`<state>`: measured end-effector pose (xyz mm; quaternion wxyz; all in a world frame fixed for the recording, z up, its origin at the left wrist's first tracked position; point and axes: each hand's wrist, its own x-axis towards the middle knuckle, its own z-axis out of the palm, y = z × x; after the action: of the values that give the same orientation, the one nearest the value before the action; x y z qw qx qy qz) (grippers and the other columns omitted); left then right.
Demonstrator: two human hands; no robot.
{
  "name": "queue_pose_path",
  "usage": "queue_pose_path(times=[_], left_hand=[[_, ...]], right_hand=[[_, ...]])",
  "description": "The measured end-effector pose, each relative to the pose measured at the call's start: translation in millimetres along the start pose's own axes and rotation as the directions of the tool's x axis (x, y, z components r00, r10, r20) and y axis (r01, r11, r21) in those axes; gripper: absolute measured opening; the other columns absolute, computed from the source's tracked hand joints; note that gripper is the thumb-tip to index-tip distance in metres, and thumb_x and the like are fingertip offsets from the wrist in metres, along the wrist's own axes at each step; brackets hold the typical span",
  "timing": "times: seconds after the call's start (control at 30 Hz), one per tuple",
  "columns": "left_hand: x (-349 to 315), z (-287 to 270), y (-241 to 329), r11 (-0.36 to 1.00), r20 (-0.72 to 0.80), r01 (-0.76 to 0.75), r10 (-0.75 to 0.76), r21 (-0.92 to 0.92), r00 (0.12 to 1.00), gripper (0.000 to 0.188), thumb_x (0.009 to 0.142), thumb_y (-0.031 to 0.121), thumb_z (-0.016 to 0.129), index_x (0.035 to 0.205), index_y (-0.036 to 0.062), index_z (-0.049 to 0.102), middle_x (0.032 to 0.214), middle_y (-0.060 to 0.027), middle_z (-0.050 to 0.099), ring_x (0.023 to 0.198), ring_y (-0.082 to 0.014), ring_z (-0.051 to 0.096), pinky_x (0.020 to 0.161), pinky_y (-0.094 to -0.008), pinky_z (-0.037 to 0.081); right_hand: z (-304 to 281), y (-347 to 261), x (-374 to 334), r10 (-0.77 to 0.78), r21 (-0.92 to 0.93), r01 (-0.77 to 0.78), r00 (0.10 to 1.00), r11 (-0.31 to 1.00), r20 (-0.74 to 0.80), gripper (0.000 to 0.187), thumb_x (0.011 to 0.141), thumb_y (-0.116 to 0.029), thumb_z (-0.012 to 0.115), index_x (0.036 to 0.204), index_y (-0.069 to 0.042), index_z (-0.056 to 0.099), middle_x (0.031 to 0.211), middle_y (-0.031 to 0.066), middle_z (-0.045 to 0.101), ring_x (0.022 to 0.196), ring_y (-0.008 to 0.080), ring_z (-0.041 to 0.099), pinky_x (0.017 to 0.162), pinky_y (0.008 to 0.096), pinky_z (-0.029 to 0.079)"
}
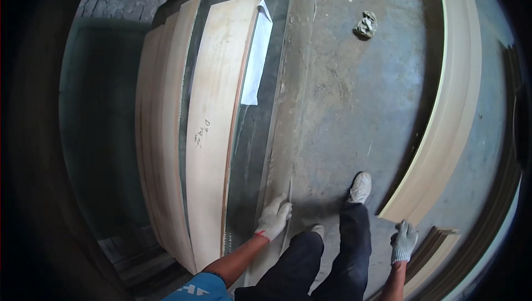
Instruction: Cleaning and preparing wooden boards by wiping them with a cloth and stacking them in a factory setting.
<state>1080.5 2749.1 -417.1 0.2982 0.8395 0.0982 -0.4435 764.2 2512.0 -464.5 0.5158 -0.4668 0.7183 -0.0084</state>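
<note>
My left hand (275, 217), in a white knit glove with a red cuff edge, hovers beside the raised edge of the dark platform. Its fingers are partly bent and apart, and I see nothing in them. On the right, my gloved right hand (405, 241) closes on the near end of a long pale wooden board (443, 151). That board stretches away from me along the right side, bowed by the lens. Left of my left hand lies a wide pale plank (219, 96) with handwriting on its face and a white sheet (257, 60) along its far right edge.
More planks (163, 112) lie side by side at the far left. A crumpled grey-white cloth (366, 25) sits on the concrete floor (354, 112). Short board pieces (435, 259) lie near my right forearm. My shoe (361, 187) stands between the platform and the long board.
</note>
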Motion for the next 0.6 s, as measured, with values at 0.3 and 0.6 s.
queue_pose_path(times=[0.3, 0.6], left_hand=[[74, -19, 169, 0.911, -0.072, -0.005, -0.028, -0.413, 0.997, 0.041, 0.098, 0.013, 0.054, 0.137, -0.0016, 0.052, 0.101, -0.0121, 0.068, 0.086, -0.0152, 0.067, 0.078, -0.0278, 0.055], [191, -45, 287, 0.618, -0.099, -0.013, -0.106, -0.786, 0.989, 0.036, 0.101, 0.015, 0.051, 0.132, -0.0032, 0.053, 0.097, -0.0138, 0.068, 0.082, -0.0186, 0.069, 0.076, -0.0324, 0.058]], right_hand=[[193, -362, 102, -0.420, 0.014, 0.462, 0.793, 0.887, 0.440, 0.033, 0.099, -0.010, 0.054, 0.130, 0.002, 0.057, 0.097, 0.0059, 0.065, 0.081, 0.0099, 0.060, 0.069, 0.0249, 0.051], [445, -615, 164, -0.619, 0.054, 0.712, 0.568, 0.701, 0.542, 0.048, 0.093, -0.023, 0.070, 0.132, 0.003, 0.055, 0.117, 0.0174, 0.067, 0.103, 0.0185, 0.063, 0.089, 0.0311, 0.051]])
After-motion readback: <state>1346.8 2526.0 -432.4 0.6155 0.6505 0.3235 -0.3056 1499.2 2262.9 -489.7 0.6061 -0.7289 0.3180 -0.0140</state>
